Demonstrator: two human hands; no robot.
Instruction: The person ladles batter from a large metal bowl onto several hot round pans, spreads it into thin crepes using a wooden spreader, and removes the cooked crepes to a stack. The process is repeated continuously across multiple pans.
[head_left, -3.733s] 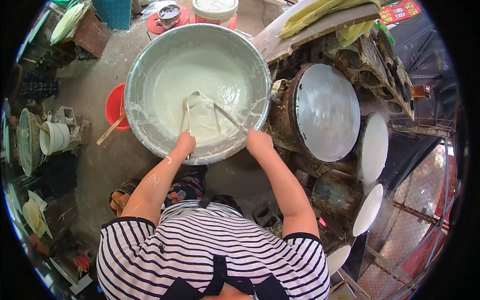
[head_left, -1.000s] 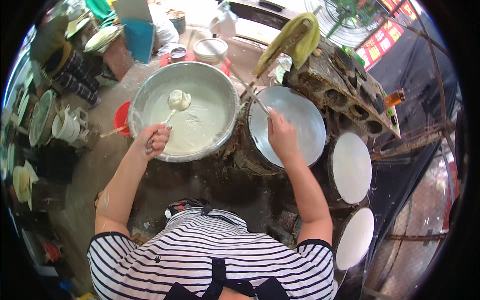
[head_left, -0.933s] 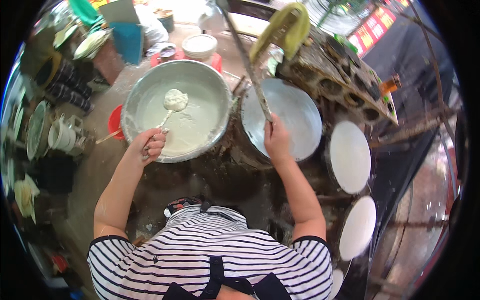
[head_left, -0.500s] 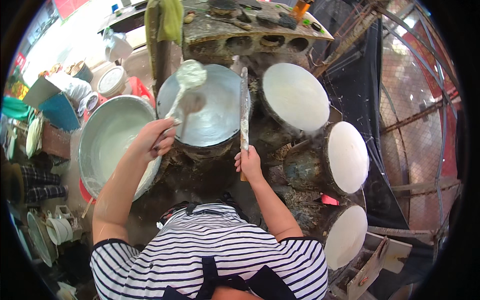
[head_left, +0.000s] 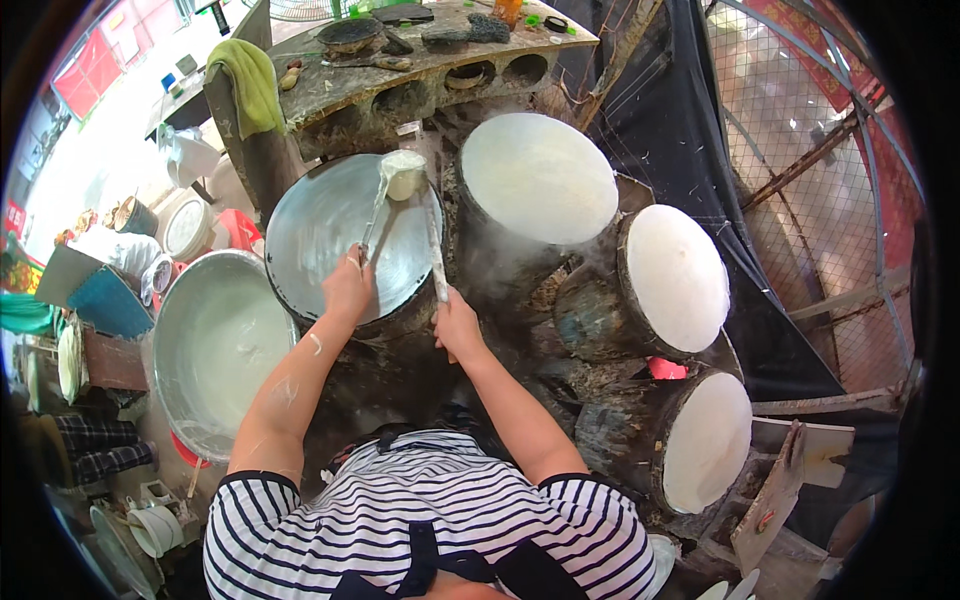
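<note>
My left hand (head_left: 348,288) is closed round the handle of a batter-coated ladle (head_left: 405,183). The ladle's bowl is held over the far right part of a wide grey metal pan (head_left: 325,225), close to a long flat stick (head_left: 435,245). My right hand (head_left: 459,326) grips the lower end of that stick, which slants up along the pan's right side. Left of the pan is a large metal basin (head_left: 165,350) with whitish batter (head_left: 232,365) in it. Thin streaks mark the pan's bare surface, and splashes of batter show on my left forearm.
Three round pans covered in white stand on the right: a far one (head_left: 540,178), a middle one (head_left: 678,278) and a near one (head_left: 707,442). Steam rises beside the far one. Behind is a worktop (head_left: 335,85) with a green towel (head_left: 247,85) at its left.
The ladle has swung right and is now close to the stick, with my left hand over the pan's near edge. The stick tilts more to the left at its top. The whole view has shifted.
</note>
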